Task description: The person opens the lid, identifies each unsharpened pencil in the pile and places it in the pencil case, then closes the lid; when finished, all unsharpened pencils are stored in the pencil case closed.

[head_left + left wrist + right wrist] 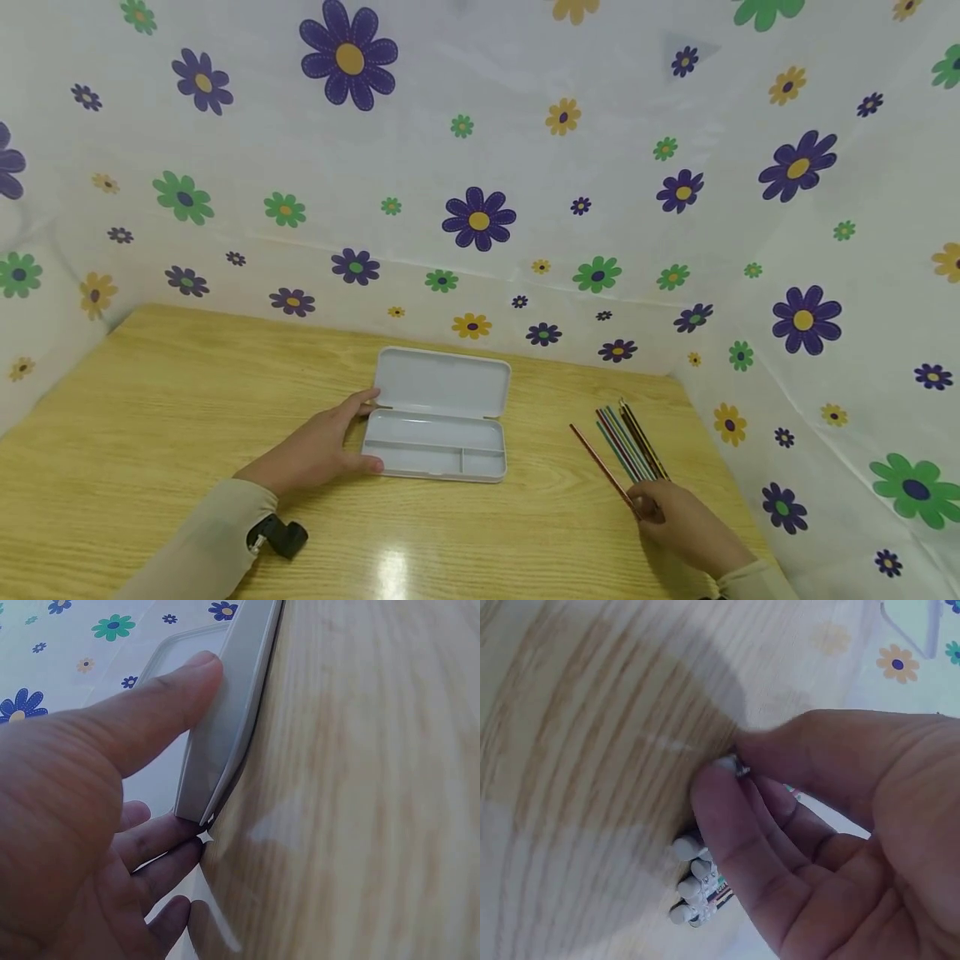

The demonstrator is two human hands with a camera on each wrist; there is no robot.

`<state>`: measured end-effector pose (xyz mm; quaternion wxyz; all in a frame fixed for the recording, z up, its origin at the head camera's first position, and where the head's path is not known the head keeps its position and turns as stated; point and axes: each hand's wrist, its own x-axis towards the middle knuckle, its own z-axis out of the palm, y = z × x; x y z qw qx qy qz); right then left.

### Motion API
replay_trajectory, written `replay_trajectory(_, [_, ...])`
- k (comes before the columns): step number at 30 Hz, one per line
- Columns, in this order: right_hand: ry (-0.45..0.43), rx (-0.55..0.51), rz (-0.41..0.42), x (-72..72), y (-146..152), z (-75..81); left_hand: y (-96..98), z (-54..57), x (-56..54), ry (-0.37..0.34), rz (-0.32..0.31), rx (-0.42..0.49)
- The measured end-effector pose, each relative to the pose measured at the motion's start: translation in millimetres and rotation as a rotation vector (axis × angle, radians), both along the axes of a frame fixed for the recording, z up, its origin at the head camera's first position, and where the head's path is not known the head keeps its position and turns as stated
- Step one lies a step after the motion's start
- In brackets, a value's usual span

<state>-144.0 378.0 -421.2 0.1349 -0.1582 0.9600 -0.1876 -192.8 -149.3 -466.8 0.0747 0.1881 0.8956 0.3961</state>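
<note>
A white pencil case [431, 477] lies with its lid raised at the back, bare compartments showing. My left hand [318, 446] grips its left end, thumb at the front corner and fingers by the hinge. In the left wrist view, the thumb [169, 709] presses the case's side wall [225, 727] while the other fingers reach around the far corner. To the right, my right hand [686, 521] pinches a reddish pencil [600, 463] by its eraser end between thumb and forefinger. Beside it lie several more pencils [624, 446], their white eraser ends [690, 886] showing below the fingers in the right wrist view.
The wood-grain table [187, 400] is backed by a white sheet [247, 150] printed with flowers, which also rises along the right side. A black wrist mount [279, 536] sits on the left sleeve.
</note>
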Motion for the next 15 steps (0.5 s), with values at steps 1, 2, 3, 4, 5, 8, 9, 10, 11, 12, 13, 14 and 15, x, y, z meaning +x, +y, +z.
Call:
replay_trajectory(1, [0.013,0.003,-0.012,0.5,-0.8,-0.6,0.0,-0.2,0.0,-0.001,0.000,-0.003])
replay_trajectory(2, [0.024,0.001,-0.029,1.2,-1.5,-1.3,0.1,-0.1,0.2,-0.002,0.002,-0.006])
replay_trajectory(3, [0.035,-0.002,-0.040,2.0,-2.3,-1.9,0.4,0.0,0.5,-0.001,0.003,-0.010])
replay_trajectory(4, [0.039,-0.004,-0.058,2.7,-3.3,-2.4,0.7,0.3,0.8,0.000,0.004,-0.012])
replay_trajectory(5, [0.040,-0.006,-0.074,3.1,-4.4,-2.9,0.9,0.5,1.1,0.001,0.005,-0.014])
replay_trajectory(8, [0.037,-0.007,-0.109,4.1,-7.8,-3.8,1.7,0.9,1.5,0.008,0.005,-0.017])
replay_trajectory(9, [0.036,-0.002,-0.116,4.1,-9.0,-3.8,1.9,1.2,1.6,0.010,0.003,-0.016])
replay_trajectory(10, [0.034,0.002,-0.126,3.8,-10.2,-4.2,1.9,1.3,1.5,0.011,0.002,-0.015])
replay_trajectory(11, [0.039,0.009,-0.132,3.4,-11.5,-4.5,1.8,1.1,1.2,0.011,0.003,-0.015])
replay_trajectory(12, [0.047,0.013,-0.139,3.1,-12.8,-4.9,1.5,1.0,0.9,0.009,0.004,-0.014])
replay_trajectory(13, [0.057,0.018,-0.146,2.5,-14.1,-5.5,1.5,1.1,0.8,0.008,0.004,-0.013])
replay_trajectory(14, [0.065,0.022,-0.153,2.0,-15.4,-6.2,1.4,1.2,0.6,0.008,0.003,-0.012])
replay_trajectory(15, [0.072,0.024,-0.162,1.5,-16.5,-7.0,1.4,1.2,0.4,0.008,0.003,-0.011])
